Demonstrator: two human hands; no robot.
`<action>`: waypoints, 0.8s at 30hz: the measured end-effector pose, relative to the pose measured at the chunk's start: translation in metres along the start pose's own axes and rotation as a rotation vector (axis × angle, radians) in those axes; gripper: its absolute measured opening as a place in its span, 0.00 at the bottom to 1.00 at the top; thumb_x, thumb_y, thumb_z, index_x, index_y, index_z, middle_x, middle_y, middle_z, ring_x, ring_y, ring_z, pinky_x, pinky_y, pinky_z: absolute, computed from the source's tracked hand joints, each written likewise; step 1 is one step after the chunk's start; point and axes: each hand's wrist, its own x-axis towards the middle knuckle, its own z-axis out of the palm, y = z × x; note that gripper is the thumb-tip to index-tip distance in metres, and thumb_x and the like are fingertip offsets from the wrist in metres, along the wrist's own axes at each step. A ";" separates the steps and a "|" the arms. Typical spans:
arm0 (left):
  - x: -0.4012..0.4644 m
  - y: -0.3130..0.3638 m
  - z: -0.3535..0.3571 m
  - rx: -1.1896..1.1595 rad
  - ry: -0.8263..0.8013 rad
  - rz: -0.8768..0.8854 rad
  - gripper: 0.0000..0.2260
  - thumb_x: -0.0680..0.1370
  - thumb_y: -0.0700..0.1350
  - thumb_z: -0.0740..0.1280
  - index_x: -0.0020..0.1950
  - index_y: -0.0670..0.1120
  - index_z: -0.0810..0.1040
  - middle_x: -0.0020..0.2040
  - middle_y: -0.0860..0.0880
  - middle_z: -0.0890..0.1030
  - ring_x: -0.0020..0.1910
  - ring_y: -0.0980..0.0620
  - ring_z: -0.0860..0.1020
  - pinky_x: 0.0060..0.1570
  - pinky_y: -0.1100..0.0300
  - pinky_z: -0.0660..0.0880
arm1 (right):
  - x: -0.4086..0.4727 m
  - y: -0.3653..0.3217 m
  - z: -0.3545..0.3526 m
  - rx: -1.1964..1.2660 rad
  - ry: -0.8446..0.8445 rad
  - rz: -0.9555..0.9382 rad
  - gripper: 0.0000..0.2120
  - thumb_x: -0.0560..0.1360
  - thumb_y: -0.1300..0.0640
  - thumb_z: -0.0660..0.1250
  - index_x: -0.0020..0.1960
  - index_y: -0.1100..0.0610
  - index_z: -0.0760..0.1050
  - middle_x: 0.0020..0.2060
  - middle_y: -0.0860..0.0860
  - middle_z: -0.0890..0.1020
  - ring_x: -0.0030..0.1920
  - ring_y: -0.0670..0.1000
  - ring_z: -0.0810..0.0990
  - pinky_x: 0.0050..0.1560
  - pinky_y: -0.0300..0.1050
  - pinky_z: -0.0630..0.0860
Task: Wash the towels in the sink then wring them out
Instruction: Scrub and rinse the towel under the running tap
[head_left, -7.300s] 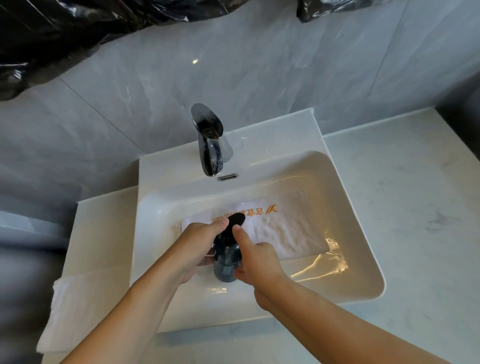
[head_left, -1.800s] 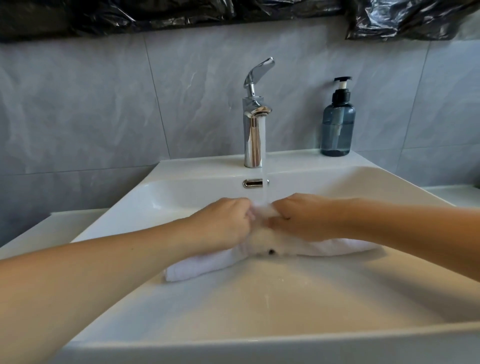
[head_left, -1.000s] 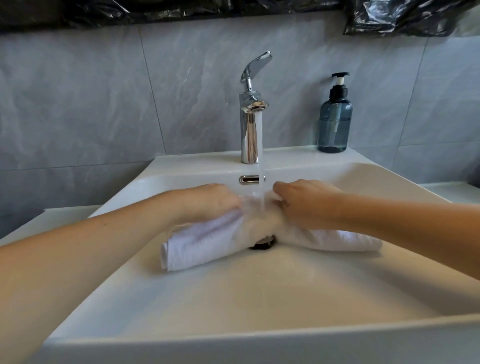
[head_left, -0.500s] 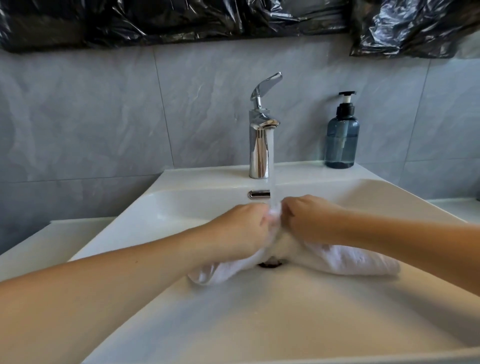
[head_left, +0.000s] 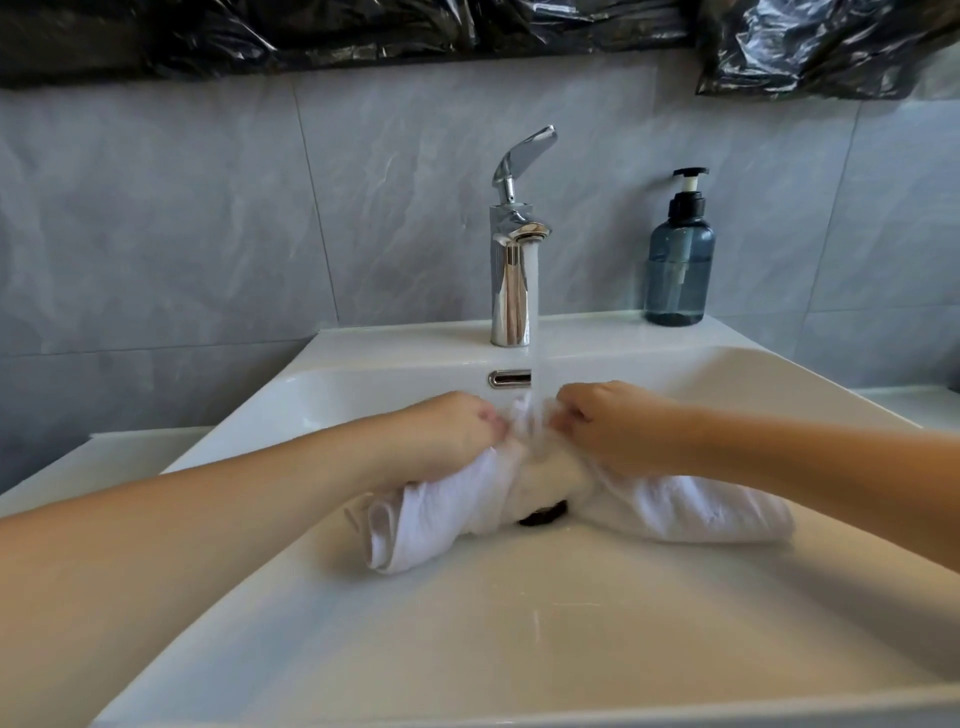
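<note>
1. We see the left hand and right hand gripping a bunched white towel inside the sink.
2. We see the tap running water onto the towel between both fists.
3. We see a soap bottle on the sink's back ledge.

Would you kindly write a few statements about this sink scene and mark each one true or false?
1. Water is running from the faucet onto the towel. True.
2. The soap bottle lies on its side inside the basin. False: it stands upright on the sink ledge, right of the faucet.
3. Both the left hand and the right hand grip the towel. True.
4. The towel is draped over the faucet. False: it lies in the basin, over the drain.
</note>
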 end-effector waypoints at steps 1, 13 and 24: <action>-0.001 0.000 -0.005 0.043 0.053 -0.015 0.14 0.84 0.51 0.58 0.41 0.48 0.71 0.41 0.49 0.76 0.38 0.51 0.72 0.37 0.58 0.68 | 0.001 0.002 0.000 0.009 0.001 0.030 0.12 0.83 0.48 0.54 0.49 0.55 0.70 0.46 0.49 0.75 0.49 0.54 0.74 0.46 0.46 0.65; 0.000 0.014 0.016 0.170 0.136 0.295 0.08 0.80 0.48 0.60 0.44 0.47 0.75 0.48 0.49 0.73 0.51 0.47 0.73 0.53 0.52 0.72 | -0.006 0.011 -0.017 -0.026 0.061 -0.021 0.07 0.81 0.46 0.58 0.54 0.49 0.67 0.53 0.48 0.76 0.52 0.53 0.73 0.50 0.48 0.69; -0.011 0.015 0.004 0.073 0.071 0.035 0.15 0.79 0.61 0.62 0.45 0.50 0.67 0.46 0.50 0.76 0.41 0.53 0.72 0.39 0.56 0.67 | -0.008 0.001 -0.003 -0.085 -0.188 -0.044 0.16 0.81 0.48 0.58 0.67 0.49 0.64 0.62 0.52 0.74 0.57 0.54 0.73 0.59 0.49 0.70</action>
